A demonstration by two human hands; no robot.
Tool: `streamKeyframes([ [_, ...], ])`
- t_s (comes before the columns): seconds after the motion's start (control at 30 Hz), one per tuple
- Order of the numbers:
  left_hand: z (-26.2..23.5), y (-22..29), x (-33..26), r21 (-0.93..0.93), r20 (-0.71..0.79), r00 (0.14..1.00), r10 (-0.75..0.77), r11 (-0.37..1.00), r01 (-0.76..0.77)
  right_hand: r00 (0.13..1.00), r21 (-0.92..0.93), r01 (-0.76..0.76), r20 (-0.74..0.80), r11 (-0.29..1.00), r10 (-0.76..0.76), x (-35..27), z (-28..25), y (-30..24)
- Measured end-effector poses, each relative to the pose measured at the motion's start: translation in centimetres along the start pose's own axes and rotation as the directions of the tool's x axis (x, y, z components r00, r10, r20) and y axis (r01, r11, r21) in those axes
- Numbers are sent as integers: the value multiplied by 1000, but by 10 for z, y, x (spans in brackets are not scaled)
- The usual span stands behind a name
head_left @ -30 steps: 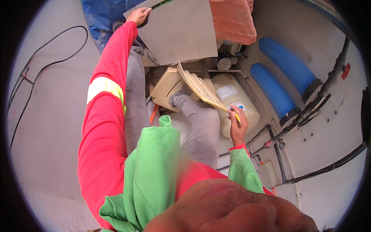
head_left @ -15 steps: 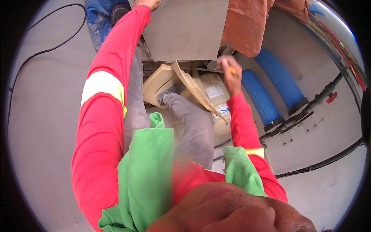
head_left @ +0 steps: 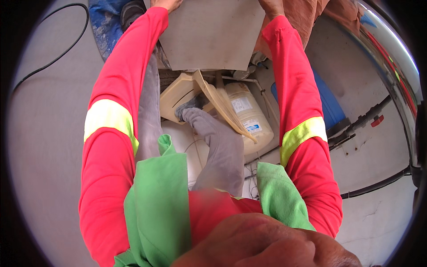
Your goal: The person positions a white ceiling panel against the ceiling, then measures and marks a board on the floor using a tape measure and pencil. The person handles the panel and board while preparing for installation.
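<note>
A flat grey panel (head_left: pixel 211 35) lies in front of me at the top of the view. My left hand (head_left: pixel 167 4) rests at its upper left edge, and the picture's border cuts off the fingers. On the opposite side, my right hand (head_left: pixel 272 6) is at the upper right edge of the same panel; its fingers also run out of view, so what it grips cannot be seen. Both arms stretch forward in red sleeves with reflective bands. Below the panel, my foot is set against a cracked cream plastic piece (head_left: pixel 178 95) with slots.
A cream plastic drum (head_left: pixel 262 138) with labels stands right of my leg. Beyond my right arm are a blue cylinder (head_left: pixel 331 100) and black piping (head_left: pixel 367 119). Brown sheeting (head_left: pixel 302 18) hangs at the upper right. A blue tarp (head_left: pixel 102 33) and a black cable (head_left: pixel 55 53) are at left.
My right hand has moved up and forward from beside the drum to the panel's upper right edge. The small yellow item it held is out of sight. My left hand stays near the panel.
</note>
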State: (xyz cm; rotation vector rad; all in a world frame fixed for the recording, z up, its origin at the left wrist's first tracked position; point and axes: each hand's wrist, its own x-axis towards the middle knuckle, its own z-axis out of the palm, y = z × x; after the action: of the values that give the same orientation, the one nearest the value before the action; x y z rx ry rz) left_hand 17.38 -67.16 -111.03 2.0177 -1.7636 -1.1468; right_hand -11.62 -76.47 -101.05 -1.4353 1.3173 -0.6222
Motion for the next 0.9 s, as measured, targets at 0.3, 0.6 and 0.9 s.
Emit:
streamKeyframes([
  [0.3, -8, 6, 2, 14, 67, 995, -77, 997, 76, 990, -64, -115, 70, 991, 119, 11, 17, -14],
  [0.6, -2, -1, 8, 26, 87, 994, -59, 998, 57, 996, -105, -88, 24, 991, 91, 3, 17, -13],
  [0.9, -5, 2, 7, 31, 97, 992, -81, 996, 79, 998, -176, -43, 39, 983, 50, 4, 19, -4],
])
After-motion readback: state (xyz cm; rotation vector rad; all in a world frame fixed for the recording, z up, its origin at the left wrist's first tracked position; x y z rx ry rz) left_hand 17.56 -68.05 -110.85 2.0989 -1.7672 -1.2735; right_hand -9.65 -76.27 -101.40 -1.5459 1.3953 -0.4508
